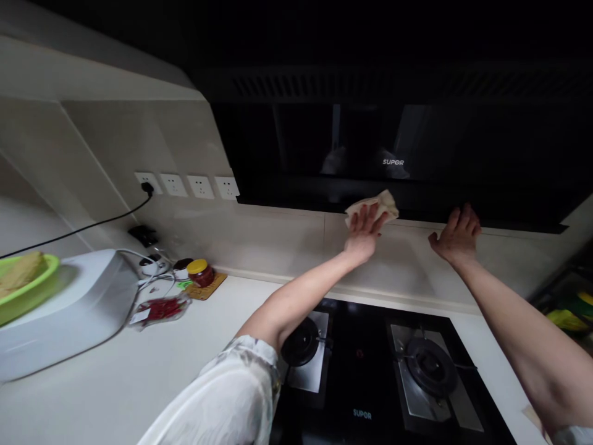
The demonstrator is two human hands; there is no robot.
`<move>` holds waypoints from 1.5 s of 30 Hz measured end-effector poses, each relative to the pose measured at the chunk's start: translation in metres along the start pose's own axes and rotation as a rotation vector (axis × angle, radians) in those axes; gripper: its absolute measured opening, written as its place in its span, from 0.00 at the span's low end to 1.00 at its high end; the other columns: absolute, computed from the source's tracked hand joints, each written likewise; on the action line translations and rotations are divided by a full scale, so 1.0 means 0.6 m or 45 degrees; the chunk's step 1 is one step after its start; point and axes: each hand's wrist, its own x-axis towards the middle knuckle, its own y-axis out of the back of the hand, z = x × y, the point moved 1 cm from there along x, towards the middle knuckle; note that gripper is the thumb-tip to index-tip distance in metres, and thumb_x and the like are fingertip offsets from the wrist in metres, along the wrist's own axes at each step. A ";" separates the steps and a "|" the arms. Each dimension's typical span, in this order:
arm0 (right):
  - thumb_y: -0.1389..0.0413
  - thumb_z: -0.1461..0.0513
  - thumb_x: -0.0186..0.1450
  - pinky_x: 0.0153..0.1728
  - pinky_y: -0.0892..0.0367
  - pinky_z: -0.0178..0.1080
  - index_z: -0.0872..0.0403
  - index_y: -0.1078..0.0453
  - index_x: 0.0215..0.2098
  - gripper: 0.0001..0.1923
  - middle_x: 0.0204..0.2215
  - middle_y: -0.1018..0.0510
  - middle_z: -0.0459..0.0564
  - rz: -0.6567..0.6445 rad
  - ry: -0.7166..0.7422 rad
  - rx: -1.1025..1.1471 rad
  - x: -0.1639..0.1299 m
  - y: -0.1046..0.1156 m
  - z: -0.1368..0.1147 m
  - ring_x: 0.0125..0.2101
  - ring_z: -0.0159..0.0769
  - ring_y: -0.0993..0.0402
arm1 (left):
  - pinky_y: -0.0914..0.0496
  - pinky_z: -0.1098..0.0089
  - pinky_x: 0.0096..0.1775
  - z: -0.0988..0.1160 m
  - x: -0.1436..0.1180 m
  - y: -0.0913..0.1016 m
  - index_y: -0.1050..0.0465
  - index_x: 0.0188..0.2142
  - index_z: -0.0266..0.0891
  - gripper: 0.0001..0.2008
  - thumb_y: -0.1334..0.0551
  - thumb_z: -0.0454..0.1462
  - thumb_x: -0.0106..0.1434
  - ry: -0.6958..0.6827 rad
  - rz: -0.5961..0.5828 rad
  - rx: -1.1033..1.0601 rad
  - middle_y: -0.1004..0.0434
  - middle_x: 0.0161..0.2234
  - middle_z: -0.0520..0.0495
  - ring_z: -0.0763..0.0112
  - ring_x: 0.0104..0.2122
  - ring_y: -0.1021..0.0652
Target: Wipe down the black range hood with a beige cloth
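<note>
Cloth [382, 204]: pale, crumpled, pressed flat against the lower edge of the range hood [417, 154], near the middle of that edge, where the black glass meets the tiled wall [278, 238].

Left hand [364, 232]: palm forward, fingers spread over the cloth, pinning it to the hood's bottom edge; not curled round it.

Right hand [458, 235]: open, fingers together and pointing up, fingertips touching the same lower edge of the hood, well to the right of the cloth; holds nothing.

Range hood: black, glossy, white brand lettering just above the cloth.

Gas hob [361, 371]: black glass, set into the counter below both arms; one burner [301, 343] toward its left edge, a second burner [428, 364] toward its right.

Counter [152, 364]: white. At its back edge, left of the hob: a yellow-lidded jar [200, 272] on a small brown mat [208, 287], a dark-lidded jar [181, 267] just beside it, a packet of red chillies [160, 308] in front.

White appliance [69, 309]: at the counter's left edge, carrying a green bowl [28, 284].

Wall sockets [188, 185]: a row of four, the leftmost with a black plug [147, 186].
</note>
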 end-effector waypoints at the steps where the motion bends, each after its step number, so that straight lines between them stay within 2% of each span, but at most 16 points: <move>1: 0.42 0.55 0.64 0.71 0.46 0.74 0.74 0.54 0.79 0.53 0.79 0.56 0.84 0.003 0.008 -0.004 0.000 -0.002 0.002 0.77 0.75 0.54 | 0.63 0.33 0.79 0.012 0.012 -0.008 0.37 0.80 0.46 0.35 0.42 0.30 0.76 -0.084 -0.019 0.009 0.51 0.83 0.40 0.46 0.83 0.58; 3: 0.42 0.55 0.64 0.72 0.45 0.74 0.74 0.54 0.79 0.53 0.79 0.56 0.83 0.004 0.014 -0.013 0.001 -0.006 0.006 0.77 0.75 0.53 | 0.61 0.34 0.79 0.023 0.031 -0.011 0.37 0.80 0.47 0.35 0.42 0.29 0.76 -0.202 -0.011 0.030 0.49 0.83 0.42 0.48 0.83 0.56; 5: 0.43 0.55 0.64 0.72 0.46 0.74 0.73 0.53 0.79 0.52 0.80 0.56 0.82 0.006 0.020 -0.018 0.000 -0.009 0.008 0.77 0.74 0.52 | 0.57 0.33 0.79 0.018 0.040 -0.001 0.37 0.80 0.48 0.36 0.42 0.28 0.76 -0.279 -0.007 0.061 0.48 0.83 0.43 0.50 0.83 0.54; 9: 0.43 0.56 0.65 0.72 0.45 0.74 0.73 0.53 0.79 0.52 0.80 0.55 0.82 0.002 0.020 -0.025 0.000 -0.009 0.007 0.77 0.75 0.51 | 0.55 0.34 0.79 -0.027 0.028 0.045 0.36 0.79 0.49 0.37 0.38 0.27 0.74 -0.297 -0.062 0.125 0.45 0.82 0.41 0.50 0.82 0.51; 13: 0.42 0.57 0.64 0.72 0.44 0.73 0.72 0.53 0.80 0.52 0.80 0.54 0.82 -0.017 0.021 -0.030 0.000 -0.004 0.005 0.78 0.73 0.52 | 0.62 0.35 0.79 -0.094 -0.006 0.109 0.34 0.79 0.52 0.36 0.35 0.31 0.75 -0.102 -0.054 0.205 0.47 0.82 0.41 0.47 0.82 0.53; 16: 0.42 0.57 0.65 0.72 0.45 0.73 0.72 0.54 0.80 0.52 0.80 0.54 0.82 -0.031 0.027 -0.024 -0.001 0.000 0.003 0.78 0.72 0.53 | 0.65 0.34 0.79 -0.155 -0.040 0.167 0.35 0.79 0.49 0.36 0.33 0.34 0.74 0.112 -0.041 0.354 0.52 0.83 0.37 0.43 0.82 0.56; 19: 0.43 0.57 0.65 0.73 0.45 0.73 0.74 0.53 0.79 0.51 0.80 0.55 0.83 -0.020 0.029 -0.028 -0.002 0.002 -0.001 0.78 0.73 0.52 | 0.63 0.32 0.78 -0.224 -0.084 0.234 0.42 0.82 0.41 0.38 0.35 0.37 0.76 0.347 0.003 0.557 0.60 0.84 0.32 0.41 0.83 0.60; 22: 0.43 0.57 0.65 0.72 0.44 0.73 0.75 0.52 0.79 0.51 0.80 0.54 0.83 -0.033 0.012 -0.043 -0.002 0.004 -0.006 0.78 0.73 0.52 | 0.61 0.35 0.78 -0.289 -0.126 0.295 0.52 0.83 0.31 0.38 0.42 0.42 0.81 0.571 0.149 0.693 0.66 0.84 0.29 0.42 0.83 0.63; 24: 0.43 0.57 0.66 0.72 0.43 0.71 0.75 0.52 0.79 0.51 0.79 0.54 0.83 -0.041 0.004 -0.047 -0.002 0.004 -0.010 0.78 0.73 0.52 | 0.60 0.39 0.79 -0.316 -0.144 0.323 0.56 0.83 0.28 0.37 0.47 0.44 0.83 0.677 0.254 0.708 0.68 0.84 0.29 0.43 0.83 0.64; 26: 0.43 0.57 0.66 0.73 0.44 0.71 0.75 0.53 0.80 0.51 0.80 0.55 0.83 -0.038 -0.011 -0.037 -0.001 0.003 -0.012 0.78 0.72 0.53 | 0.59 0.41 0.79 -0.322 -0.148 0.333 0.57 0.82 0.24 0.38 0.48 0.46 0.84 0.747 0.313 0.663 0.69 0.84 0.25 0.41 0.83 0.64; 29: 0.42 0.57 0.66 0.74 0.46 0.72 0.74 0.53 0.80 0.52 0.80 0.56 0.82 -0.022 -0.039 0.000 0.001 -0.004 -0.013 0.79 0.72 0.55 | 0.57 0.38 0.78 -0.293 -0.130 0.311 0.57 0.82 0.18 0.42 0.44 0.44 0.82 0.801 0.341 0.560 0.70 0.82 0.16 0.34 0.82 0.65; 32: 0.41 0.57 0.64 0.74 0.48 0.74 0.75 0.52 0.79 0.53 0.80 0.57 0.84 -0.009 -0.049 0.030 0.003 -0.010 -0.011 0.78 0.74 0.55 | 0.58 0.34 0.77 -0.233 -0.100 0.250 0.54 0.82 0.22 0.43 0.39 0.40 0.77 0.710 0.288 0.513 0.68 0.82 0.19 0.33 0.82 0.66; 34: 0.41 0.56 0.64 0.73 0.48 0.75 0.75 0.52 0.79 0.53 0.80 0.57 0.83 0.001 -0.044 0.041 0.003 -0.011 -0.008 0.78 0.75 0.55 | 0.60 0.32 0.77 -0.184 -0.078 0.197 0.48 0.82 0.29 0.42 0.36 0.38 0.75 0.565 0.212 0.478 0.65 0.83 0.23 0.34 0.82 0.64; 39: 0.42 0.56 0.65 0.72 0.45 0.76 0.72 0.54 0.80 0.52 0.80 0.54 0.82 0.021 -0.025 0.043 0.000 -0.007 -0.006 0.79 0.74 0.55 | 0.63 0.29 0.77 -0.055 -0.023 0.080 0.40 0.81 0.43 0.39 0.34 0.37 0.74 0.024 -0.032 0.321 0.57 0.84 0.33 0.38 0.82 0.60; 42: 0.43 0.57 0.65 0.71 0.45 0.77 0.72 0.54 0.80 0.51 0.79 0.54 0.83 0.031 -0.011 0.052 0.000 -0.007 -0.006 0.78 0.76 0.54 | 0.62 0.33 0.78 0.019 0.013 0.035 0.39 0.81 0.44 0.37 0.34 0.36 0.75 -0.193 -0.133 0.269 0.53 0.83 0.37 0.45 0.82 0.58; 45: 0.42 0.58 0.64 0.70 0.46 0.78 0.73 0.53 0.79 0.52 0.79 0.53 0.84 0.045 -0.013 0.059 0.001 -0.007 -0.005 0.78 0.78 0.53 | 0.61 0.38 0.79 0.075 0.045 0.009 0.41 0.81 0.44 0.37 0.36 0.36 0.76 -0.316 -0.198 0.272 0.52 0.84 0.43 0.53 0.82 0.59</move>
